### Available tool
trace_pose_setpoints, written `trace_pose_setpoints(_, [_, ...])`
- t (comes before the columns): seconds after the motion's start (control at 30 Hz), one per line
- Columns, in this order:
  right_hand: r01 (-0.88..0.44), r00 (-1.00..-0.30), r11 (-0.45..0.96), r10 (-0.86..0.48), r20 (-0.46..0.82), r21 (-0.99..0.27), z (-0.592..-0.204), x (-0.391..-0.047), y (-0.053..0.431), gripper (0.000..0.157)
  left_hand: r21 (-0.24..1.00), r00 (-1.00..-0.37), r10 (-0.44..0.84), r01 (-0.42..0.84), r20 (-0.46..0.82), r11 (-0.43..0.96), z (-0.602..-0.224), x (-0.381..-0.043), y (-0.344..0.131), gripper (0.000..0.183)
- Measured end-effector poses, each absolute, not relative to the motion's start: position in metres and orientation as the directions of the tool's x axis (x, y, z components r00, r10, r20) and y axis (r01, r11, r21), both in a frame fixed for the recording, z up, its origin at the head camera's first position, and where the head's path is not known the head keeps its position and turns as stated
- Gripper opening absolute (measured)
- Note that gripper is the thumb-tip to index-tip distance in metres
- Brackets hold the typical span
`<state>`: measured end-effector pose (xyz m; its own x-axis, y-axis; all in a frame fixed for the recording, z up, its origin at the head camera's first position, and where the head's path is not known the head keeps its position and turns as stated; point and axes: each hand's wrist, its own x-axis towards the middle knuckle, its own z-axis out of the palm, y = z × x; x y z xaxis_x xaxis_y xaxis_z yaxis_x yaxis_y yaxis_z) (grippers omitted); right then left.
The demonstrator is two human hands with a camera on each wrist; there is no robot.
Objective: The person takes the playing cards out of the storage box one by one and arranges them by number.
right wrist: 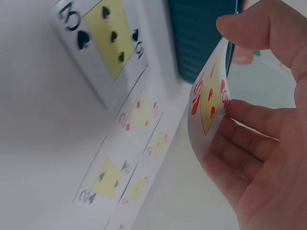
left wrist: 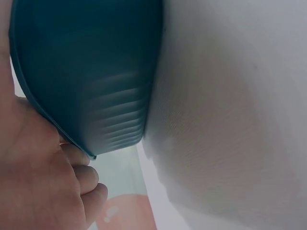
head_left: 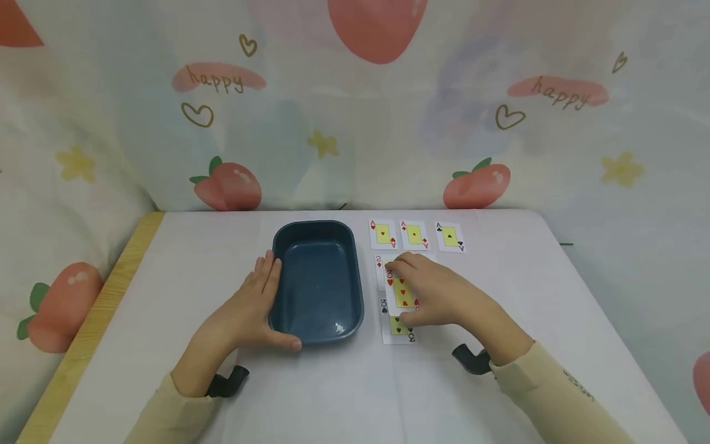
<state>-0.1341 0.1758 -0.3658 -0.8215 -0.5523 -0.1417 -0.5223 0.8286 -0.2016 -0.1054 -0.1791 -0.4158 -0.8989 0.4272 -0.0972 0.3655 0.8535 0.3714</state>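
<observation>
A dark blue rectangular tub [head_left: 357, 290] stands on the white table. My left hand [head_left: 244, 311] rests against its left rim, fingers extended along the side and thumb at the near corner. In the right wrist view, my right hand [right wrist: 268, 129] pinches a three of hearts card [right wrist: 209, 98], slightly bent, between thumb and fingers. It is above a three of spades card [head_left: 398, 336], which it partly covers in the head view. Behind lies a two of diamonds card [head_left: 380, 271], partly covered; a two of clubs card [right wrist: 106, 182] shows in the right wrist view.
At the back right lie an ace of hearts card [head_left: 383, 234], an ace of diamonds card [head_left: 414, 234] and an ace of clubs card [head_left: 450, 237] in a row. A patterned cloth [head_left: 377, 123] hangs behind the table [head_left: 310, 394].
</observation>
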Motion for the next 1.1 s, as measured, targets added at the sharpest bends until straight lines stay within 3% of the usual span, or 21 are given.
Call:
trace_pose_setpoints(0.8, [-0.424, -0.863, 0.871, -0.472, -0.179, -0.249, -0.403, -0.109, 0.231, 0.08, 0.35, -0.901, 0.421, 0.362, -0.107, 0.864, -0.414, -0.108, -0.178, 0.152])
trace_pose_setpoints(0.97, [-0.39, -0.87, 0.886, -0.444, -0.213, -0.253, -0.409, -0.107, 0.236, 0.083, 0.381, -0.891, 0.447, 0.385, -0.085, 0.84, -0.421, -0.11, -0.182, 0.151])
trace_pose_setpoints(1.1, [-0.383, -0.888, 0.891, -0.428, -0.171, -0.244, -0.407, -0.107, 0.239, 0.085, 0.423, -0.878, 0.476, 0.413, -0.051, 0.807, -0.425, -0.112, -0.192, 0.144])
